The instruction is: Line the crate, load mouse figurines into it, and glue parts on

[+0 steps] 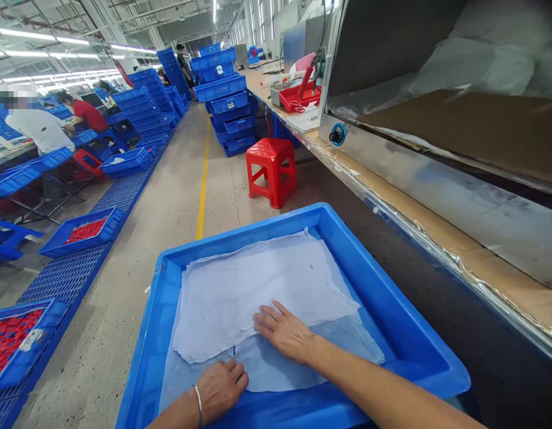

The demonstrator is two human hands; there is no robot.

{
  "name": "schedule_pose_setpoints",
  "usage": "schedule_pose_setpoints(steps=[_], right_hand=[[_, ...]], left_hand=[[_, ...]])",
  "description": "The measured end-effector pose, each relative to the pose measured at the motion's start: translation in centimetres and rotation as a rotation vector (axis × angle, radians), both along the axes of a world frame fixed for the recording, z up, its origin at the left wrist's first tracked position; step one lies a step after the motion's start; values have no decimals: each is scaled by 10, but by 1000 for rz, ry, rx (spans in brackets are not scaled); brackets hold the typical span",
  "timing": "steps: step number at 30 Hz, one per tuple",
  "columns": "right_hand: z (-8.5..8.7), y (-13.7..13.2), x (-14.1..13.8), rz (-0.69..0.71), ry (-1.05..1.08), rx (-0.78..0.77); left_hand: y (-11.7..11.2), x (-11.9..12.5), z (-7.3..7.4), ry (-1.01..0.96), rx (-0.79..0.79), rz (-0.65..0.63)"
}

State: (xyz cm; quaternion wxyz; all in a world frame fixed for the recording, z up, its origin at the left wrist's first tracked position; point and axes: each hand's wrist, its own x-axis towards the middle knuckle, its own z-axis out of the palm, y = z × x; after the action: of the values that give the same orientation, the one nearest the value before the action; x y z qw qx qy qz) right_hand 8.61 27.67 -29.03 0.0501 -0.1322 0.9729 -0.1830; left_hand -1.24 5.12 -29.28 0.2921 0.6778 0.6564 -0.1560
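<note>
Sheet [258, 286] lies under R hand [287, 335], nr L hand [221, 384].

Both arms reach in from the bottom edge, bare as far as they show. The right arm [365, 381] slants up and leftward, more of it in view than of the left arm [172, 415]. The right hand [284, 332] lies palm down, fingers fairly straight, slightly spread and pointing left. The left hand [222, 383], lower and apart from it, has its back up and fingers bent rightward; their grip is hidden.
</note>
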Motion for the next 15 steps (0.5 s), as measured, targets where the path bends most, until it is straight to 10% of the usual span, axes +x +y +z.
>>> schedule_pose_setpoints(steps=[8, 15], right_hand=[[-10, -2, -7, -107, -53, -13], [-14, -7, -16, -153, -45, -17]], left_hand=[[2, -11, 26, -155, 26, 138], [5, -9, 18, -223, 9, 154]])
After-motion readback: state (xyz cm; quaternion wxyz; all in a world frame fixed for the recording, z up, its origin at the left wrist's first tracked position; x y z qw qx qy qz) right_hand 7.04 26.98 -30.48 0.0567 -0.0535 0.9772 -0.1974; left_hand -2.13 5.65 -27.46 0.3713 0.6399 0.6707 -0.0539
